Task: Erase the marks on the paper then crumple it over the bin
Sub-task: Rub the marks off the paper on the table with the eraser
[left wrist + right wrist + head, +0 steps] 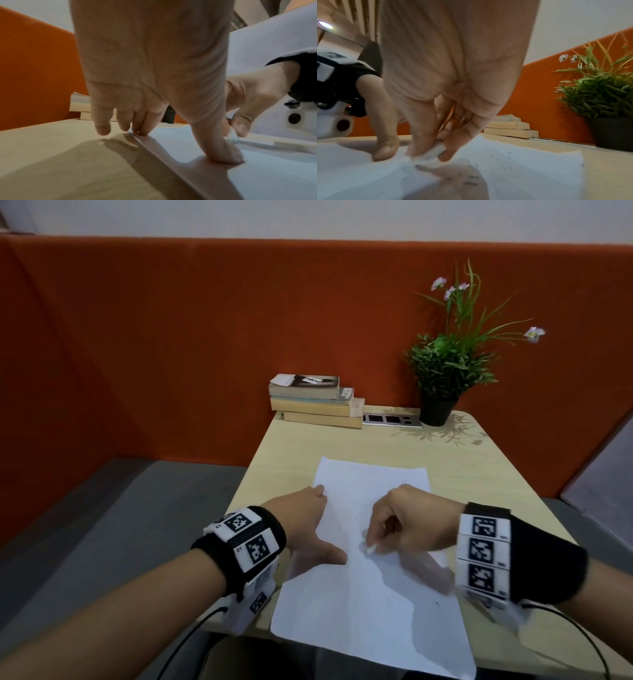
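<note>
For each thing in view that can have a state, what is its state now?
Paper: flat on table, a few marks left.
Eraser: on the paper, pinched by right hand.
Left hand: open, fingers pressing paper's left edge.
Books: stacked, closed.
Plant: upright in pot.

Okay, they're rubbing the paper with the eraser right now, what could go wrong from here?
1. The paper overhangs the near edge of the table; hard strokes could crease or tear it, since the left hand pins only its left edge.
2. The eraser is small in the right hand's fingertips and could slip out.
3. Faint marks lie scattered across the sheet, so some may be missed before crumpling. No bin is visible.
</note>
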Demonstrator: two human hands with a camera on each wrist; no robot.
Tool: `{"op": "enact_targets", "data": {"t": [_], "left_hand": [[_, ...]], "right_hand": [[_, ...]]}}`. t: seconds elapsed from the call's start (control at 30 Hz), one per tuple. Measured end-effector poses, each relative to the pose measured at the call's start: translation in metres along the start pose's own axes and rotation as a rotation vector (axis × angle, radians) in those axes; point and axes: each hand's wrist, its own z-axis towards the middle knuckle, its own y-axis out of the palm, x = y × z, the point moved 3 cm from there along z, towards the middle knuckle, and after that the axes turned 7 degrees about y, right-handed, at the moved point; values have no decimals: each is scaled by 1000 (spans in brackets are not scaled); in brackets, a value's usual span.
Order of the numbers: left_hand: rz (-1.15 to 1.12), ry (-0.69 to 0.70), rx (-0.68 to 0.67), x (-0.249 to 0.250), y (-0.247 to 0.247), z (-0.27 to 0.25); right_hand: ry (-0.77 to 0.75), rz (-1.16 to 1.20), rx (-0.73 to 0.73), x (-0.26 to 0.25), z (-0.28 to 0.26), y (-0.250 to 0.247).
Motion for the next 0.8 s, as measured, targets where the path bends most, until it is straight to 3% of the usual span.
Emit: {"op": "enact_targets", "data": {"t": [0.17,0.4,0.57,0.8], "left_hand": [[-128,-48,-77,-16,5,10],[-133,-60,-102,-23,2,17],[-118,-46,-118,-28,5,22],[-108,-49,-131,-28,6,23]], "right_hand": [[41,18,168,-6,52,-8],[17,-39,205,-21,96,-8],[12,-68,204,-24,87,-4],[-47,-144,64,-25,56,-2]]}}
